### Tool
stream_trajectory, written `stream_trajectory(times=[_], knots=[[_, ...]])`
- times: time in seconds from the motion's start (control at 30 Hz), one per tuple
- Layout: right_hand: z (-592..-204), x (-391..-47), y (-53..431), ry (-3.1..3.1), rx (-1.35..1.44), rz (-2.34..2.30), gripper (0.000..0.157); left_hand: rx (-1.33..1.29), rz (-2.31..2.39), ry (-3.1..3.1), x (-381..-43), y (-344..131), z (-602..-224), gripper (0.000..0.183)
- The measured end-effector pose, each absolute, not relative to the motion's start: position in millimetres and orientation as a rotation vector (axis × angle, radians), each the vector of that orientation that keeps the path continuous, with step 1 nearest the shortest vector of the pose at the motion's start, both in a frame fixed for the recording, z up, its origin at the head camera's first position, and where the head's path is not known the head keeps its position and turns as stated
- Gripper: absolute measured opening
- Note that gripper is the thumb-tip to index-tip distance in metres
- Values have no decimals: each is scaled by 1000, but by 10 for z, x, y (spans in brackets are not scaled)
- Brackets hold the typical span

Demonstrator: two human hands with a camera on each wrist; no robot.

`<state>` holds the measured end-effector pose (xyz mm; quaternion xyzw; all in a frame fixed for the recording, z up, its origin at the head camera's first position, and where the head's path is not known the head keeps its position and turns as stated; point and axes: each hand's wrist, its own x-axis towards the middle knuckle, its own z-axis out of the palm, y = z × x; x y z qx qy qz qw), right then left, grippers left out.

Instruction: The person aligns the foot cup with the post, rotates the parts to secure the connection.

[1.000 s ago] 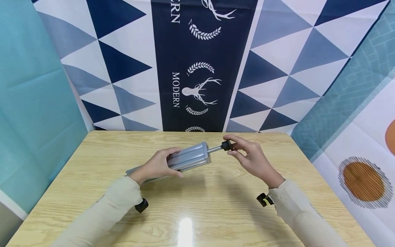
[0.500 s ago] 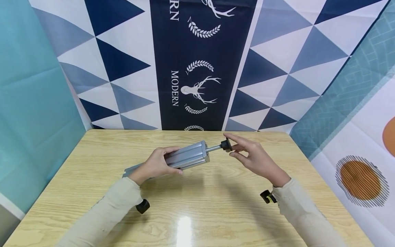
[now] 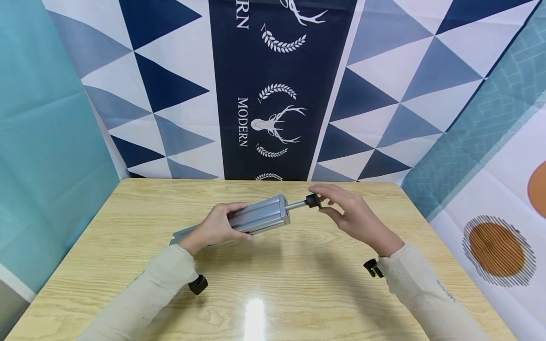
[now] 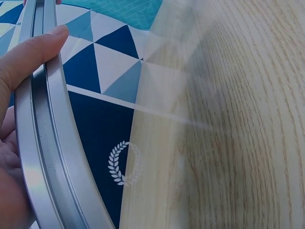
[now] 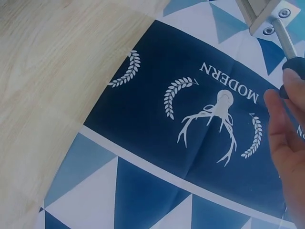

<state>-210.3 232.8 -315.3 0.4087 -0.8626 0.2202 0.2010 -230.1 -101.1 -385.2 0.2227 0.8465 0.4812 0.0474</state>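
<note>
A silver aluminium profile (image 3: 262,215) with lengthwise grooves lies slantwise above the table, its right end raised. My left hand (image 3: 213,228) grips it around the middle; in the left wrist view the thumb lies across the grooved face of the profile (image 4: 52,138). From the right end plate a thin metal rod (image 3: 295,205) sticks out, tipped with a black levelling foot (image 3: 313,201). My right hand (image 3: 351,213) pinches this foot between thumb and fingers. Two screws show beside the rod (image 5: 285,40) in the right wrist view, where fingers partly hide the foot (image 5: 295,66).
A light wooden table (image 3: 264,274) lies beneath both hands. Behind it hangs a patterned cloth (image 3: 273,118) with triangles and a dark deer stripe. Turquoise cloth (image 3: 55,142) closes off the left side, and another printed cloth (image 3: 503,189) the right.
My right fingers have shifted around the black foot, loosening and pinching it again, and that wrist has moved slightly right. My left hand and the profile stay almost still.
</note>
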Motion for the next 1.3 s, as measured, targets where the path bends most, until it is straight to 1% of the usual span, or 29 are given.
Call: stream_trajectory(times=[0.1,0.17,0.23,0.27,0.4,0.47,0.6,0.73,0.77,0.87,0.93,1.0,1.07,1.23,1.27,1.3], knots=[[-3170,-2094,2320,-2470,1092,614,64,678,1487,2567,-2306,-1008,-3873,83],[-3187,-2089,2314,-2549,1019,660,48,675,1496,2565,-2308,-1008,-3888,83],[-3204,-2083,2290,-2648,867,756,29,673,1509,2558,-2307,-1002,-3895,83],[-3211,-2079,2271,-2683,780,806,26,671,1516,2554,-2305,-998,-3897,82],[-3238,-2079,2187,-2729,477,971,43,658,1546,2532,-2294,-979,-3894,80],[-3236,-2081,2167,-2728,437,983,47,656,1551,2528,-2293,-978,-3897,78],[-3177,-2074,2189,-2792,446,959,50,674,1548,2545,-2300,-976,-3897,78],[-3103,-2076,2268,-2848,563,922,45,689,1558,2545,-2304,-969,-3894,77],[-3090,-2077,2291,-2845,629,898,48,687,1560,2543,-2304,-969,-3894,77],[-3081,-2094,2346,-2763,877,801,67,675,1559,2541,-2302,-965,-3896,77],[-3084,-2105,2360,-2696,1001,738,72,668,1553,2544,-2303,-966,-3895,78],[-3090,-2115,2359,-2646,1052,731,70,666,1551,2541,-2308,-969,-3893,78],[-3096,-2121,2350,-2642,1027,744,63,669,1556,2534,-2313,-970,-3889,78],[-3116,-2131,2296,-2747,844,867,38,665,1566,2529,-2324,-979,-3894,79],[-3121,-2130,2277,-2773,790,908,34,666,1562,2532,-2326,-983,-3898,79],[-3127,-2129,2258,-2798,724,957,34,670,1560,2535,-2328,-984,-3902,79]])
